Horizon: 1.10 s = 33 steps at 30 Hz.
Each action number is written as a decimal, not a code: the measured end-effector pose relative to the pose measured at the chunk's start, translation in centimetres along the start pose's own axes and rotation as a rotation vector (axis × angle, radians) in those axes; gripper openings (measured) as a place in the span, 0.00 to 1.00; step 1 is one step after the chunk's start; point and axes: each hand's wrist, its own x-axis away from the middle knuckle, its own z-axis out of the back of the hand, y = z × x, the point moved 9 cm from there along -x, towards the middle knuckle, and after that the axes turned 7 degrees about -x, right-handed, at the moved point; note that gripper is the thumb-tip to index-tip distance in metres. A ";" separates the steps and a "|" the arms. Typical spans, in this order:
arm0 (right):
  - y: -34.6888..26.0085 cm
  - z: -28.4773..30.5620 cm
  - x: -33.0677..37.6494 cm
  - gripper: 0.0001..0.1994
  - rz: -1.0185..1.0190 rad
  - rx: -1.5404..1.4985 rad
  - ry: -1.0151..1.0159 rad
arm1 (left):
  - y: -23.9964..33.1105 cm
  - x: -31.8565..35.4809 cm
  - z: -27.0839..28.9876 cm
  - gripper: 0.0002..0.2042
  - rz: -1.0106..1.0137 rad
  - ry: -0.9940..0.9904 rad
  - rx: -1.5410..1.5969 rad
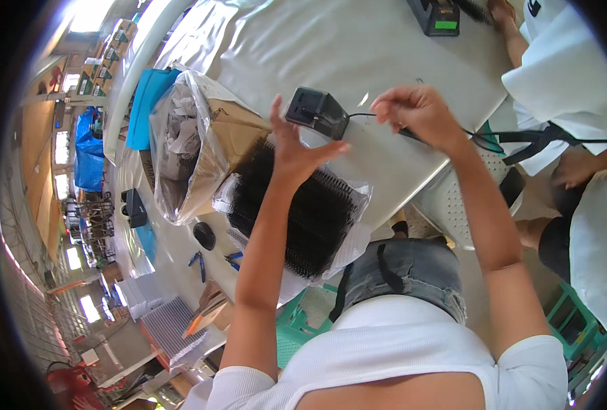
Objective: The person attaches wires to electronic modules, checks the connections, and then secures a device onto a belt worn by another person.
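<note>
My left hand is open, thumb and fingers spread, beside a black box-shaped device with a cord. It appears apart from the device. To the right, my right hand is raised above the table edge with its fingers curled in and pinched; what they hold, if anything, is too small to make out. A black cord runs from the device toward this hand and passes behind it. Below my left hand lies a pile of black bristly strips on white wrapping; my left forearm covers part of it.
Left of the pile stands a cardboard box lined with clear plastic, holding crumpled paper. Blue-handled pliers and a black rounded object lie nearby. Another black device sits far right, near two other people. A perforated stool stands beside the table.
</note>
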 end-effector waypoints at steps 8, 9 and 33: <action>2.7 -5.0 -0.5 0.08 0.100 0.091 0.048 | 0.8 0.0 1.5 0.42 -0.011 -0.072 0.295; 2.7 -5.2 -0.7 0.07 0.132 0.123 0.061 | 0.9 0.0 1.3 0.41 -0.016 -0.068 0.306; 5.1 -5.0 -0.7 0.14 0.266 0.413 0.424 | 0.4 -0.5 0.8 0.25 0.050 0.192 -0.025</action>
